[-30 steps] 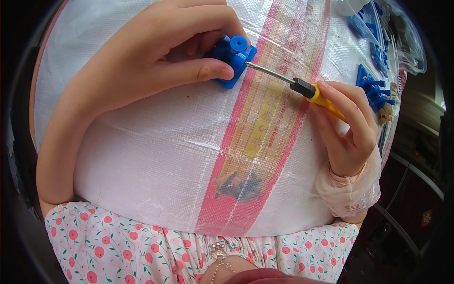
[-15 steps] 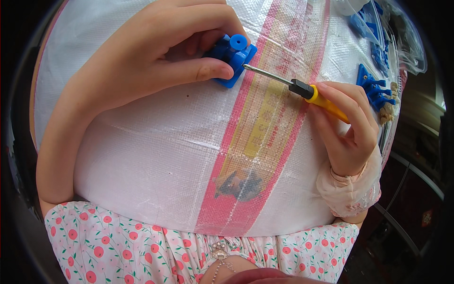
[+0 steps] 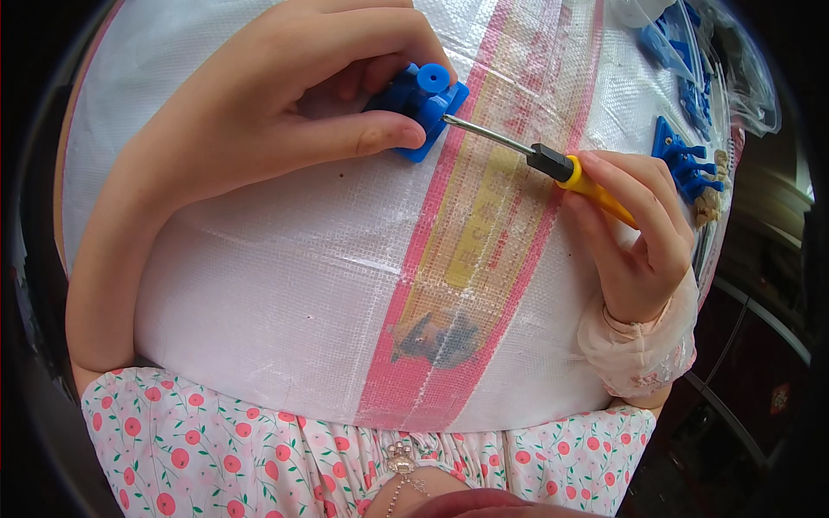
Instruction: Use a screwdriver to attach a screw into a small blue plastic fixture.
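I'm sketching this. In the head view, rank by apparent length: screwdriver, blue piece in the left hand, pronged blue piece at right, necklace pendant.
1. Screwdriver
2. Held blue piece, pronged blue piece: look alike; the left hand partly hides the first
3. Necklace pendant

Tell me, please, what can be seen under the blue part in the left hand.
White woven sheet with a pink-edged band shows beside the blue part; what lies directly beneath is covered by the part and left hand, so contact cannot be judged.
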{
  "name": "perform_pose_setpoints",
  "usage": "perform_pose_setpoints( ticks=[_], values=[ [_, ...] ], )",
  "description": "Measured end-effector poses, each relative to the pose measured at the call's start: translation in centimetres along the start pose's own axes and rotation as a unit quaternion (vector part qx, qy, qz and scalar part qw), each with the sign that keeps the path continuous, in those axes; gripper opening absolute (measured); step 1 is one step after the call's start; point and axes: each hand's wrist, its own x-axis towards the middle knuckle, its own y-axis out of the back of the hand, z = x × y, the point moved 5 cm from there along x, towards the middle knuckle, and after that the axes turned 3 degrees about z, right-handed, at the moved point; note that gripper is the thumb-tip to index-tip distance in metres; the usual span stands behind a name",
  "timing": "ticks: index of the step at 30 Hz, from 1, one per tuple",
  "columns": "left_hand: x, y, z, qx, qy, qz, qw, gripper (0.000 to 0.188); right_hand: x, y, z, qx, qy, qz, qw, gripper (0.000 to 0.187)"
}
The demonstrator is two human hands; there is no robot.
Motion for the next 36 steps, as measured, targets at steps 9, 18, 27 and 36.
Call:
perform_pose_setpoints(
  ticks=[9,18,27,36],
  values=[
    [-0.4,-0.4,-1.8,-0.062,-0.008,0.013,0.998,0.030,0.0,0.0,-0.8,0.041,0.025,-0.011,0.999,0.036],
    [-0.5,-0.1,-1.7,-0.057,-0.010,0.017,0.998,0.027,-0.3,0.1,-0.8,0.056,0.028,-0.006,0.998,0.034],
    [-0.5,-0.2,-2.2,-0.070,-0.012,0.013,0.997,0.027,-0.6,0.6,-1.9,-0.052,0.094,-0.039,0.993,0.042],
    [-0.3,-0.1,-1.5,-0.076,0.010,-0.005,0.997,0.025,-0.7,0.3,-1.9,-0.026,0.050,-0.018,0.998,0.049]
  ],
)
